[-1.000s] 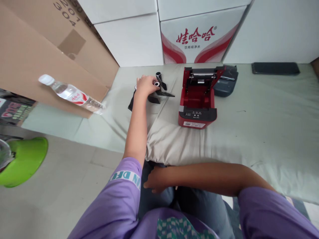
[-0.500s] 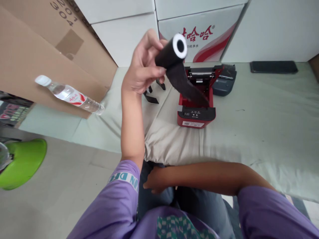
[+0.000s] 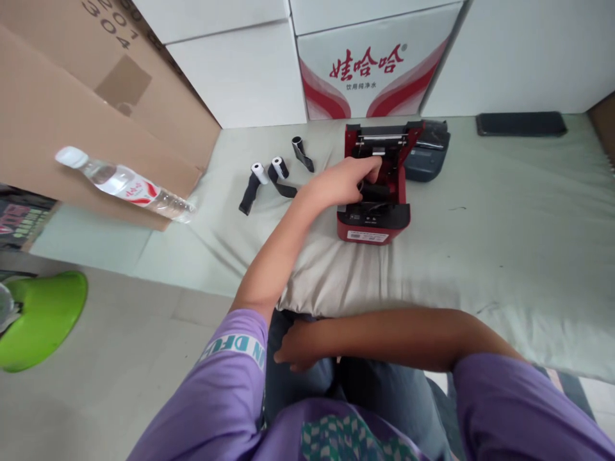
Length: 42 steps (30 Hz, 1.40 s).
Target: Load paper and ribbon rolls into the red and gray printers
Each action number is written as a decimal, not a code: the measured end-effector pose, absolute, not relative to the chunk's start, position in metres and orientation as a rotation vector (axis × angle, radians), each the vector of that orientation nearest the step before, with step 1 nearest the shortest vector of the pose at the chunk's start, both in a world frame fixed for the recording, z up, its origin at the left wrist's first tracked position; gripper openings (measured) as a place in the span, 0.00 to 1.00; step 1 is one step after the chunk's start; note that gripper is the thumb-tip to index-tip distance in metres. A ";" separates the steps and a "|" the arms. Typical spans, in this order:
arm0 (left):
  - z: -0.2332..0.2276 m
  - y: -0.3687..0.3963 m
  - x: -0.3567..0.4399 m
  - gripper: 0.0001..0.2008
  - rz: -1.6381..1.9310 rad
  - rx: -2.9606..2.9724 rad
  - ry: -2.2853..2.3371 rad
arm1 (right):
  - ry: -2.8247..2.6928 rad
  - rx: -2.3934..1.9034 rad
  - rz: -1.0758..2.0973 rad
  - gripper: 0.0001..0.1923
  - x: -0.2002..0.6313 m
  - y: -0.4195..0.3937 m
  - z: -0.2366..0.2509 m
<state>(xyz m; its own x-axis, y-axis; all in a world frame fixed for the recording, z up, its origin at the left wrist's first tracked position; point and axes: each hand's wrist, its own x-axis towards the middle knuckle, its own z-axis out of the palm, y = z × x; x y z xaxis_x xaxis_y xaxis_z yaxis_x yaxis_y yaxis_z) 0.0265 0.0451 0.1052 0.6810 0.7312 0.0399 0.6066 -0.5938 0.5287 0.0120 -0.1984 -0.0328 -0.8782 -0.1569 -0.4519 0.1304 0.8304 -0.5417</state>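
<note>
A red and black label printer (image 3: 373, 225) stands on the pale green cloth with its lid raised. My left hand (image 3: 350, 181) reaches down into it from the left, fingers curled round a black paper roll (image 3: 377, 192) that lies in the compartment. Part of the roll is hidden by the fingers and the printer's front wall. Low on my lap, my right hand (image 3: 298, 346) rests across my thigh with its fingers folded in and nothing visible in them.
Several small rolls with black strips lie left of the printer, among them a white-sided roll (image 3: 259, 173). Behind the printer sits a dark grey device (image 3: 427, 157). A black phone-like slab (image 3: 521, 124) is farther right. A water bottle (image 3: 127, 184) leans by a cardboard box (image 3: 120, 134).
My left hand has lowered the black roll from the air above the cloth into the open printer, moving right and down. My right hand has stayed on my lap.
</note>
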 end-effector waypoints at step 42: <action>0.157 0.004 0.028 0.09 0.442 2.675 1.170 | 2.571 -0.063 -0.809 0.05 0.006 -0.196 -0.042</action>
